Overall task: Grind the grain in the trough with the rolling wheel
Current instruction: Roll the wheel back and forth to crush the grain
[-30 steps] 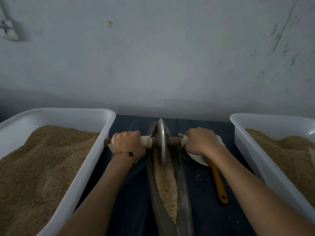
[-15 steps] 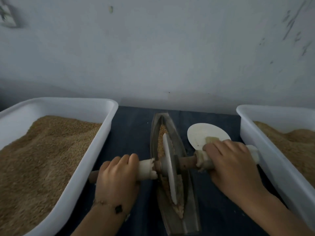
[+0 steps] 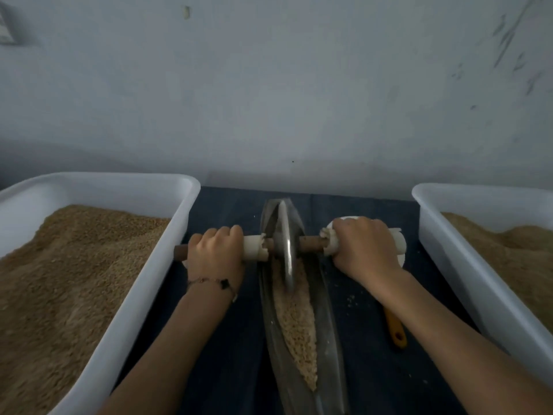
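Observation:
A long, narrow metal trough (image 3: 324, 324) lies on the dark cloth, running away from me, with crushed grain (image 3: 296, 322) along its bottom. The metal rolling wheel (image 3: 286, 250) stands upright in the trough's far half on a wooden axle (image 3: 311, 244) wrapped in white at both handles. My left hand (image 3: 216, 253) grips the left handle. My right hand (image 3: 363, 250) grips the right handle. Both arms are stretched forward.
A white tub (image 3: 143, 295) heaped with brown grain stands at the left, and a second white tub (image 3: 466, 274) of grain at the right. An orange-handled scoop (image 3: 395, 329) lies right of the trough, partly under my right arm. A grey wall is close behind.
Half a second ago the wheel was near me in the trough; now both hands have pushed it to the far end, as it was a second ago.

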